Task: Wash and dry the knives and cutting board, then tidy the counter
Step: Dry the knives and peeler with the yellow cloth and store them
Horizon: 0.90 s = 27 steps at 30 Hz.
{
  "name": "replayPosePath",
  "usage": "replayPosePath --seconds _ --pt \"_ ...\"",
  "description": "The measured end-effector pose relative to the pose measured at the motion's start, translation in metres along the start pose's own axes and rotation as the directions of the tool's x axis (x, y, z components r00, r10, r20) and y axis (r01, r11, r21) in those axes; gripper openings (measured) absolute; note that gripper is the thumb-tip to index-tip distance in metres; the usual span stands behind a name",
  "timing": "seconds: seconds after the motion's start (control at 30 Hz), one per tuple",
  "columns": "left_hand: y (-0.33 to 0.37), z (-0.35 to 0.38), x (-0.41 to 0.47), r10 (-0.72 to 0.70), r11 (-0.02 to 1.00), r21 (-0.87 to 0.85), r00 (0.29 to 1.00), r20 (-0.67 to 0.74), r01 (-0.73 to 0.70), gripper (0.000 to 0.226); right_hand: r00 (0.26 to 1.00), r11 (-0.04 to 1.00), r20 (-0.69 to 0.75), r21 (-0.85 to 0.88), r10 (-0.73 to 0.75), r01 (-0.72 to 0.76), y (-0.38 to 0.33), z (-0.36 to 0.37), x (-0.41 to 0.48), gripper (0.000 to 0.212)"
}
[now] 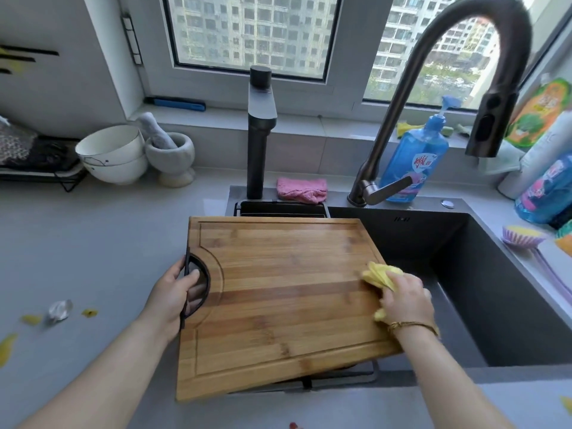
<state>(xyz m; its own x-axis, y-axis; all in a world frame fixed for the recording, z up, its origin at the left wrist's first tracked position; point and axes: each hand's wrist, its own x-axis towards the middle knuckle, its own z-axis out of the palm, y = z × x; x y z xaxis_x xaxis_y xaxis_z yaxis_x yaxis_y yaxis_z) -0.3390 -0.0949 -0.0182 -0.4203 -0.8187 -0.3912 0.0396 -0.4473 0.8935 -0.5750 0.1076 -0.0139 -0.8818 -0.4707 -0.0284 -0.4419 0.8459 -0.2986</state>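
The left grip (173, 297) curls through the handle hole of the cutting board (278, 298), which lies askew over the left edge of the sink (495, 305) and the worktop (93, 243). The right grip (405, 297) clutches a yellow cloth (379, 274), pressing it on the board's right side.

Bright daylight through window (250, 32), soft shadows below it. Strong wide-angle bending at edges. Right of window, faucet (483, 88) slightly blurred.

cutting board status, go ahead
Left hand grips cutting board by handle hole. Right hand holds yellow cloth on its right edge. Board across sink. Yellow scraps on counter left.
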Motion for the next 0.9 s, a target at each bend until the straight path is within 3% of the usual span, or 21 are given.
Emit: replayPosePath --seconds 0.03,0.1,0.17,0.23,0.3,0.4,0.53,0.57,0.63,0.77,0.9 --pt "-0.001 -0.001 -0.001 -0.006 1.0 -0.001 1.0 -0.001 0.006 0.042 0.99 0.992 -0.074 0.017 -0.123 0.125 -0.018 0.005 -0.012 0.036" --pt "-0.002 -0.001 -0.002 -0.011 1.0 -0.004 1.0 -0.004 0.011 0.041 0.867 0.881 -0.246 0.083 -0.434 0.465 -0.058 0.018 -0.05 0.035" --pt "-0.001 -0.002 -0.002 -0.013 1.0 -0.008 1.0 -0.011 0.013 0.039 0.726 0.721 -0.148 0.092 -0.672 0.686 -0.089 0.029 -0.091 0.034" --pt "0.0 -0.002 -0.002 -0.013 1.0 -0.019 1.0 -0.023 0.013 0.04 0.652 0.651 -0.008 0.045 -0.758 0.758 -0.096 0.038 -0.11 0.034" --pt "-0.002 -0.004 -0.004 -0.019 0.999 -0.027 0.999 -0.03 0.018 0.04 0.664 0.663 -0.002 0.018 -0.748 0.748 -0.079 0.04 -0.099 0.035" --pt "-0.004 -0.005 -0.006 -0.028 0.999 -0.019 0.999 -0.044 0.027 0.043 0.783 0.786 -0.077 -0.064 -0.618 0.614 -0.029 0.034 -0.063 0.036" --pt "-0.005 -0.006 -0.005 -0.034 0.999 -0.016 0.998 -0.047 0.034 0.042 0.976 0.969 -0.033 -0.133 -0.214 0.208 0.032 0.008 -0.019 0.034" --pt "-0.006 -0.007 -0.004 -0.035 0.999 -0.009 0.998 -0.046 0.035 0.042 0.996 0.994 0.016 -0.068 -0.083 0.084 0.041 0.0 -0.012 0.035" --pt "-0.007 -0.009 -0.001 -0.034 0.999 0.005 0.998 -0.051 0.034 0.042 0.999 0.995 0.034 0.09 0.036 -0.039 0.048 -0.013 -0.002 0.037" --pt "-0.007 -0.009 0.005 -0.041 0.999 -0.009 0.997 -0.061 0.041 0.04 0.994 0.968 -0.105 0.243 -0.039 0.064 0.024 -0.031 0.03 0.036" --pt "-0.007 -0.005 0.008 -0.034 0.999 -0.017 0.992 -0.12 0.032 0.039 0.99 0.97 -0.037 0.199 -0.136 0.141 -0.023 -0.028 0.081 0.04"
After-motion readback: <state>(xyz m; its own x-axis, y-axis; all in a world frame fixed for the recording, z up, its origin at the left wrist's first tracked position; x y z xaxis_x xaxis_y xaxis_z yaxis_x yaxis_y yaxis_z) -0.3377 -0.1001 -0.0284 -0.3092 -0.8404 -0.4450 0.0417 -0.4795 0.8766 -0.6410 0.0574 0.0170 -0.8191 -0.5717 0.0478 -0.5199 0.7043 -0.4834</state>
